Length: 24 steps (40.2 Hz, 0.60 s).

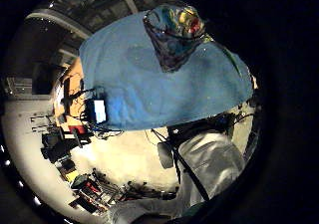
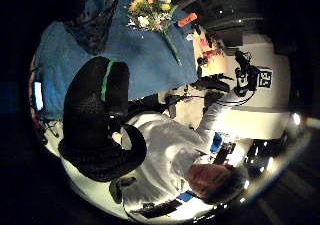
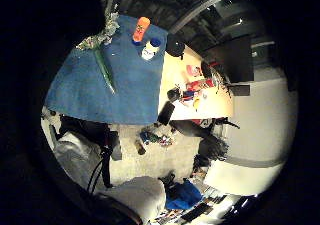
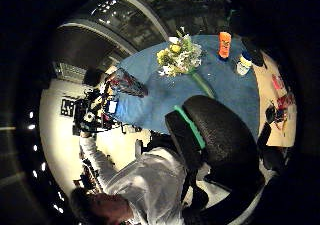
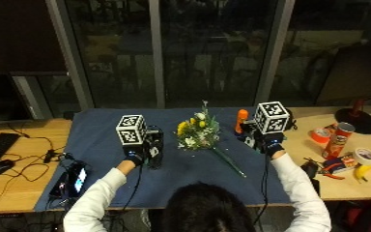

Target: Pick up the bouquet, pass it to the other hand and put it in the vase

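Bouquet [image 5: 201, 135] lies on the blue-covered bench [image 5: 108, 125] between both hands, stem toward right hand [image 5: 272, 145], which is nearer; vase [image 5: 154, 147] by left hand [image 5: 134, 155]. Cannot tell either hand's fingers.

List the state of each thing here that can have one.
bouquet: lying on the blue cloth, not held
vase: upright, no flowers in it
left hand: raised, holds nothing
right hand: raised, holds nothing
orange bottle: upright
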Available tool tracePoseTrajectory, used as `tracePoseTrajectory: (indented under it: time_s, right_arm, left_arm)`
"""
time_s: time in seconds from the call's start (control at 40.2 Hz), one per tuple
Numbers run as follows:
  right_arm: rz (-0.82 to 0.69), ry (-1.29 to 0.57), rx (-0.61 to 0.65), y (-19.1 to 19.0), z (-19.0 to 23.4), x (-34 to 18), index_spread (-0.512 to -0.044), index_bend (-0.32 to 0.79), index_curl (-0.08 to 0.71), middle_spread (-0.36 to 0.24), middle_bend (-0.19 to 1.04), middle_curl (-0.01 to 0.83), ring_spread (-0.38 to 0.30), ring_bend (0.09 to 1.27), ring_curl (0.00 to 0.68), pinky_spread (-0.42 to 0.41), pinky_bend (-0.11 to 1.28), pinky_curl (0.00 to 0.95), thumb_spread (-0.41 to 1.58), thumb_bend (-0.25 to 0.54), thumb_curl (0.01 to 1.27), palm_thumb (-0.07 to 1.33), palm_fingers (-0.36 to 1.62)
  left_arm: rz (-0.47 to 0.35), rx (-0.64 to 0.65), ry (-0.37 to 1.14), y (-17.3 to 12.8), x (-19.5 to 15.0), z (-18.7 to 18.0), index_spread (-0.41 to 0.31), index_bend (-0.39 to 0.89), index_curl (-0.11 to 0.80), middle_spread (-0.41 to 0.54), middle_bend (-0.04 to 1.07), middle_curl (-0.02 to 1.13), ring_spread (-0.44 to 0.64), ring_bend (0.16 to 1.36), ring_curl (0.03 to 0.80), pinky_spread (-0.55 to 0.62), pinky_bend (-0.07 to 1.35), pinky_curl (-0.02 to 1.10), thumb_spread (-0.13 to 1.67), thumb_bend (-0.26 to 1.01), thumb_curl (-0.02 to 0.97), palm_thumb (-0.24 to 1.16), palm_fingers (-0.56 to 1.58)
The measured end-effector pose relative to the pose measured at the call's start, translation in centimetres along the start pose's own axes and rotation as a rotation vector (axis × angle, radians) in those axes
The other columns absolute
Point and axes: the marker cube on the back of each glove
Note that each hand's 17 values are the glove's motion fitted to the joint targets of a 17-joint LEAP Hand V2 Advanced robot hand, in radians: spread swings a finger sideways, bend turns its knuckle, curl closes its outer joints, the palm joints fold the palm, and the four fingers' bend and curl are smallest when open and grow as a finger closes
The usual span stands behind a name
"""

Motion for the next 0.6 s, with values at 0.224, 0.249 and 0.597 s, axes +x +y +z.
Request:
tracePoseTrajectory:
  time_s: [0.224,0.249,0.597]
  right_arm:
    - [-0.03,-0.019,-0.01,-1.8,0.6,-0.7,-0.267,0.15,0.17,-0.124,0.3,0.186,-0.062,0.44,0.211,0.027,0.34,0.193,0.89,0.229,0.1,0.38,0.65]
    - [-0.036,-0.023,-0.01,-2.1,0.7,-0.8,-0.274,0.15,0.176,-0.126,0.3,0.194,-0.063,0.44,0.218,0.029,0.34,0.199,0.92,0.226,0.1,0.39,0.64]
    - [0.012,-0.017,-0.039,-4.6,1.8,-1.8,-0.311,0.13,0.224,-0.104,0.27,0.276,-0.071,0.42,0.268,0.036,0.31,0.258,1.18,0.171,0.15,0.41,0.63]
  left_arm:
    - [-0.022,0.012,-0.023,0.5,-0.5,-0.8,-0.058,0.32,0.198,0.046,0.2,0.19,0.14,0.35,0.163,0.13,0.26,0.18,0.91,0.2,0.12,0.34,0.59]
    - [-0.021,0.023,-0.028,0.5,-0.6,-1.0,-0.06,0.32,0.208,0.047,0.19,0.2,0.15,0.35,0.168,0.14,0.26,0.19,0.95,0.2,0.126,0.34,0.59]
    - [-0.051,0.079,-0.116,0.5,-0.9,-1.3,-0.061,0.26,0.3,0.066,0.16,0.25,0.18,0.34,0.215,0.16,0.23,0.26,1.18,0.14,0.198,0.35,0.56]
